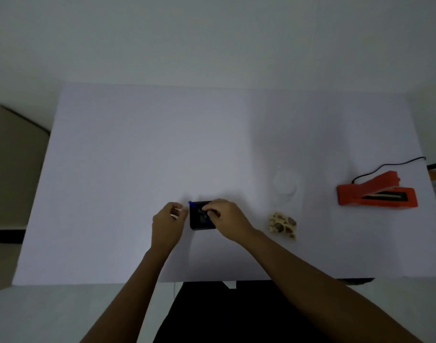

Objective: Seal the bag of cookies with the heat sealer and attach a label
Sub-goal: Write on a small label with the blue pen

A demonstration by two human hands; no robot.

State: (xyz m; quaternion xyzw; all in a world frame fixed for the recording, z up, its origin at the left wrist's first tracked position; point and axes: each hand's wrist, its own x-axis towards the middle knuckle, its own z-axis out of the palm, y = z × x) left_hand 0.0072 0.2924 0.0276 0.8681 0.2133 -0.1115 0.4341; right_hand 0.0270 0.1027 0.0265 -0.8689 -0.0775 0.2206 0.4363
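A small dark bag of cookies [199, 222] with a blue strip at its top left corner lies on the white table [137, 157] near the middle front. My right hand [226, 220] rests on the bag's right side, fingertips pinched on its upper face. My left hand [168, 220] is curled just left of the bag and pinches a small whitish piece, too small to identify. A crumpled sheet of round labels [282, 224] lies to the right of my right hand. The orange heat sealer [375, 195] sits at the far right with its jaw raised.
A black cord [385, 165] runs from the sealer to the table's right edge. A faint clear plastic item [286, 184] lies behind the labels. A beige bin [11, 164] stands left of the table. Cluttered items sit at the far right edge.
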